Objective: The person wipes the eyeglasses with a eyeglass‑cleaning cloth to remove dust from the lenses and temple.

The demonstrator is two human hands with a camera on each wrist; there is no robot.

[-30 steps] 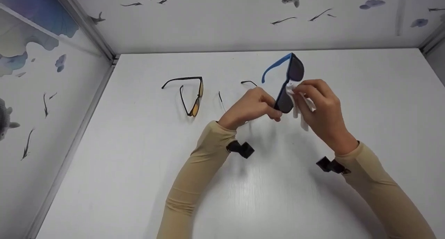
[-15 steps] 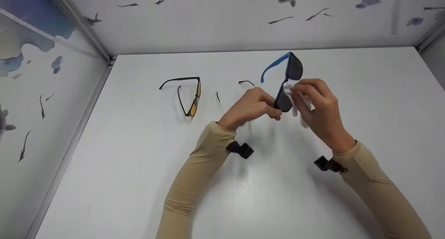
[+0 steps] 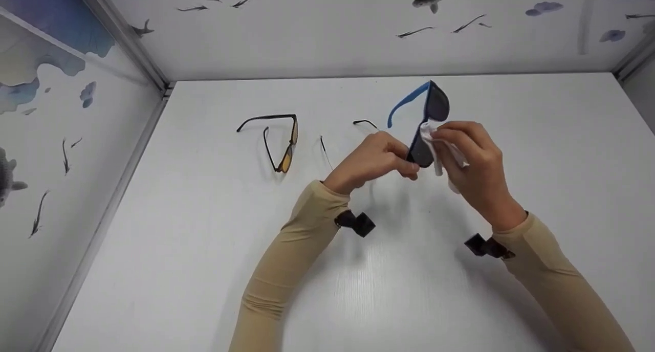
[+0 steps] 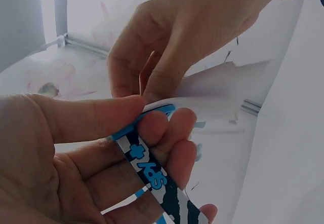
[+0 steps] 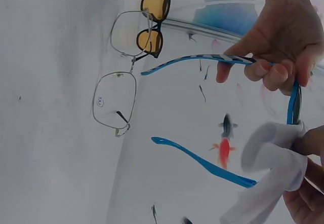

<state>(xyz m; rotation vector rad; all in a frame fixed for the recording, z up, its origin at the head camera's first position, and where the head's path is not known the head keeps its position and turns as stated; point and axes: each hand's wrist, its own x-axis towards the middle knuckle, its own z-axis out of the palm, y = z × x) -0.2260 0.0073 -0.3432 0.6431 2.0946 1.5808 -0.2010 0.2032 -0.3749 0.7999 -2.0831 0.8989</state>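
My left hand [image 3: 376,158] pinches the near end of a pair of blue-and-black sunglasses [image 3: 437,104], held above the table with the temples unfolded. The patterned temple [image 4: 152,176] runs across the left fingers in the left wrist view. In my right hand [image 3: 473,162] a white cloth [image 5: 273,158] is pinched between fingers and thumb. It lies against the sunglasses near the nose bridge and the nearer dark lens [image 3: 421,153], covering part of them. Behind the left hand, thin wire-framed glasses [image 5: 114,100] are mostly hidden in the head view but plain in the right wrist view.
Black-framed glasses with yellow lenses [image 3: 287,157] stand on the white table [image 3: 179,229], left of the hands. Behind the table rises a white panel [image 3: 327,40] printed with fish, and another panel [image 3: 61,111] stands along the left side.
Both hands keep their hold on the sunglasses and the cloth. The cloth and right hand shift only very slightly; the camera view drifts a little. The glasses on the table stay put.
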